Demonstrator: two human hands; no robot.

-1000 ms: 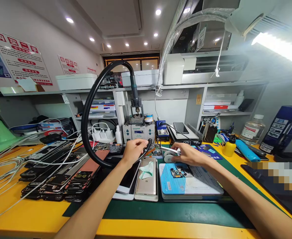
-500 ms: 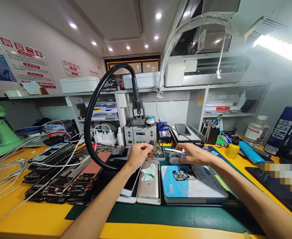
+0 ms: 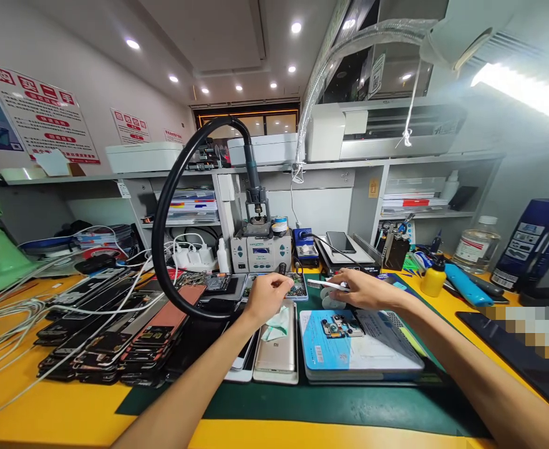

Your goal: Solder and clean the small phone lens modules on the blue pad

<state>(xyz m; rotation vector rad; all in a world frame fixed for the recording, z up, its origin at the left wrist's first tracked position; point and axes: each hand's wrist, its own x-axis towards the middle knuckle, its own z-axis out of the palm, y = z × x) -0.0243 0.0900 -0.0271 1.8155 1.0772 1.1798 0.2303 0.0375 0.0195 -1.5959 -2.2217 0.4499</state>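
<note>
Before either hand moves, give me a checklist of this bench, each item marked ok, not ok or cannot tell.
1. White brush in the right hand: ok.
2. Anything in the left hand: cannot tell, too small at its pinch.
3. Hot-air handpiece seated in its stand: ok.
4. Gold Mi phone uncovered: not ok, a pale green cloth lies on its back.
5. Yellow bottle upright: ok.

The right hand (image 3: 363,290) holds 1 white brush (image 3: 324,284); the left hand (image 3: 271,299), fingertips together, is near 1 gold phone (image 3: 277,358).
</note>
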